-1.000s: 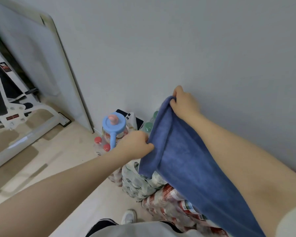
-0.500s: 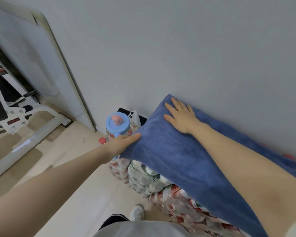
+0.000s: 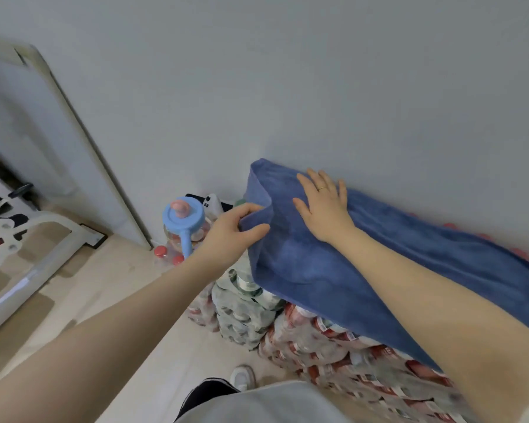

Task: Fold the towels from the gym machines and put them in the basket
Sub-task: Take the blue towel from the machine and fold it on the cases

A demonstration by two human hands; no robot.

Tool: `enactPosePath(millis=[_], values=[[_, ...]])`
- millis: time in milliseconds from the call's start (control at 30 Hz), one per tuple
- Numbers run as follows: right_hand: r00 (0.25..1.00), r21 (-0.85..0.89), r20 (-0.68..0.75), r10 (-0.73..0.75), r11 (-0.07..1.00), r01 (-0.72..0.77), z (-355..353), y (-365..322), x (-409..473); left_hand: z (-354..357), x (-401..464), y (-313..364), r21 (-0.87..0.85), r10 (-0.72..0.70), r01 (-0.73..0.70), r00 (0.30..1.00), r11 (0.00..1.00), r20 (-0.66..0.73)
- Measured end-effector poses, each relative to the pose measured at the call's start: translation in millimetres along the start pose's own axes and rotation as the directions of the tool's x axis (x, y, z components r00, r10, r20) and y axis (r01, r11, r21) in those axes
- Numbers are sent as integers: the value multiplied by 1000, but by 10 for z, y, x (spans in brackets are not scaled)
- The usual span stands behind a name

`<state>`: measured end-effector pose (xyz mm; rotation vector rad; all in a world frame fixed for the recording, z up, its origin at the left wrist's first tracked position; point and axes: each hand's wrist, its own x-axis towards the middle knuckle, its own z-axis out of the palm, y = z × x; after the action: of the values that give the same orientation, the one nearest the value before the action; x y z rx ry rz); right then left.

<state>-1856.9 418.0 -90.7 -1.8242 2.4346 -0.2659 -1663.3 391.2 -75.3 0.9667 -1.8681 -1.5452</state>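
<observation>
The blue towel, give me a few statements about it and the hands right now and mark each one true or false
1. The blue towel lies spread over shrink-wrapped packs of bottles. True.
2. The right hand is clenched in a fist above the towel. False: it rests flat on the towel with fingers spread.
3. The left hand pinches the towel's near left edge. True.
4. The towel is already in a basket. False: no basket is in view; the towel lies on the bottle packs against the wall.
5. A jar with a light blue lid stands left of the towel. True.
</observation>
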Motion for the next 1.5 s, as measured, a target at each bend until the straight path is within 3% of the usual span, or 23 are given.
enactPosePath(millis=[233, 400, 500, 567, 633, 767, 833, 900, 933, 1033, 1133, 1200, 1333, 1367, 1500], values=[[964, 159, -99, 249, 960, -231, -194, 751, -1053, 1168, -103, 286, 21, 175, -177, 980, 984, 94], [785, 291, -196, 588, 799, -526, -173, 1369, -2127, 1955, -277, 336, -46, 195, -190, 962, 981, 189], [614, 365, -156, 774, 623, -692, -85, 1620, -2649, 2345, -425, 316, -14, 207, -212, 940, 977, 273], [510, 482, -125, 851, 501, -719, -29, 1742, -2867, 2549, -534, 309, -8, 212, -220, 927, 975, 311], [392, 629, -16, 920, 314, -711, 21, 1828, -3008, 2725, -630, 304, 16, 228, -248, 911, 969, 345], [335, 823, 310, 890, -75, -563, 145, 1905, -3216, 2992, -798, 274, 32, 231, -272, 868, 962, 439], [291, 846, 393, 872, -220, -486, 202, 1937, -3291, 3070, -858, 253, 42, 216, -265, 859, 963, 464], [299, 861, 345, 890, -173, -478, 173, 1923, -3313, 3120, -887, 237, 60, 200, -255, 866, 965, 459], [320, 870, 267, 909, -85, -485, 125, 1896, -3315, 3137, -892, 240, 66, 192, -247, 872, 967, 449], [459, 841, -84, 884, 310, -443, -88, 1802, -3295, 3181, -892, 271, 80, 178, -227, 902, 971, 394], [540, 802, -264, 799, 493, -337, -298, 1668, -3232, 3212, -912, 302, 83, 192, -235, 915, 968, 356], [614, 795, -265, 744, 529, -297, -395, 1591, -3180, 3212, -930, 316, 67, 202, -239, 914, 969, 351], [763, 937, -31, 646, 285, -204, -555, 1579, -3131, 3133, -910, 356, -1, 136, -143, 939, 990, 315], [794, 937, 6, 608, 274, -217, -589, 1601, -3136, 3105, -893, 360, -6, 119, -123, 945, 992, 304], [869, 811, 25, 494, 499, -307, -628, 1644, -3126, 3027, -891, 378, 1, 113, -119, 940, 993, 322]])
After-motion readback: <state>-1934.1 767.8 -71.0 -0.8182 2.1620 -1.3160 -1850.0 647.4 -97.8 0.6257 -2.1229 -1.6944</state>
